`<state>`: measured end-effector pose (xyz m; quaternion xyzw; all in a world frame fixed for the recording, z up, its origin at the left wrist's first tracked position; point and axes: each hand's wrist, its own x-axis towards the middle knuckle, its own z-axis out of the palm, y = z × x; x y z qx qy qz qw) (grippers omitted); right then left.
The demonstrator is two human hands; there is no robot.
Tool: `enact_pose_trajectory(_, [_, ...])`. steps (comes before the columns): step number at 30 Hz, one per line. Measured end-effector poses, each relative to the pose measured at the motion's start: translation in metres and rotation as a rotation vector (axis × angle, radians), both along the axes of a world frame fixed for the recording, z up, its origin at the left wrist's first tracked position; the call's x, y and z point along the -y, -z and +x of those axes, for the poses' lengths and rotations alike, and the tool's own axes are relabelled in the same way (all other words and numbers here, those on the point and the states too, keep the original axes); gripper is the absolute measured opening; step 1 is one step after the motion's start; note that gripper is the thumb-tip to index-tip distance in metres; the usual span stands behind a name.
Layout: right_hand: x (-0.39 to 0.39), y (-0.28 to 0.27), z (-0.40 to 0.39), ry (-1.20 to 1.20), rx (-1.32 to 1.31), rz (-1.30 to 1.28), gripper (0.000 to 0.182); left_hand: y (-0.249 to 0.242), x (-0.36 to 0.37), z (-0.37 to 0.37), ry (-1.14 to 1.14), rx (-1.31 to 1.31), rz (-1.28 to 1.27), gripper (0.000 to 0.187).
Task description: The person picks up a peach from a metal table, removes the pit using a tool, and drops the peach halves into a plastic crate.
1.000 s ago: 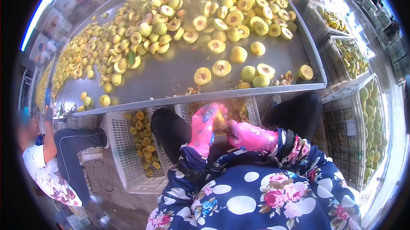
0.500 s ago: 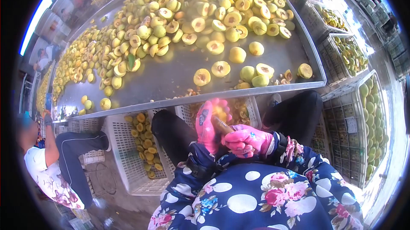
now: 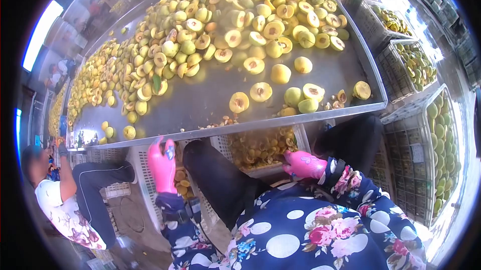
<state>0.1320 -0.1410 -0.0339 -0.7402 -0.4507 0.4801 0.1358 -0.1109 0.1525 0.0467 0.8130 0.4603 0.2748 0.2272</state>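
My left hand [image 3: 162, 166], in a pink glove, is over the white crate [image 3: 146, 182] on the left, just below the table's front edge. Its fingers look apart, with no fruit visible in them. Pink-gloved too, my right hand [image 3: 304, 165] is closed above my lap, beside the crate between my knees. Whatever it holds is hidden. Yellow peach halves [image 3: 181, 176] lie in the left crate, partly covered by my hand and leg. Peach scraps [image 3: 260, 147] fill the middle crate. Several cut peaches [image 3: 261, 91] rest near the table's front edge.
A large heap of halved peaches [image 3: 200, 34] covers the back of the metal table [image 3: 210, 87], which has a raised rim. Crates of fruit [image 3: 418, 155] stand along the right side. At the left sits another person [image 3: 65, 195] by the table.
My left hand has moved left, away from my right hand, and the yellow peach it held is no longer visible in it. My right hand has shifted slightly right; its brown-handled tool is now out of sight.
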Motion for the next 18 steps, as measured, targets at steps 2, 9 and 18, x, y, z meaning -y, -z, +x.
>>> enact_pose_trajectory(2, [0.002,0.003,0.0,0.052,-0.022,0.04,0.035,0.0,-0.006,0.038,0.237,0.082,-0.013,0.031])
enact_pose_trajectory(9, [0.011,-0.039,0.013,0.176,-0.093,0.251,0.034,0.018,0.036,0.199,0.25,-0.378,-0.353,0.046])
enact_pose_trajectory(18, [0.011,-0.086,0.014,0.384,-0.476,0.113,0.031,0.025,0.034,0.176,0.293,0.885,-1.595,0.028])
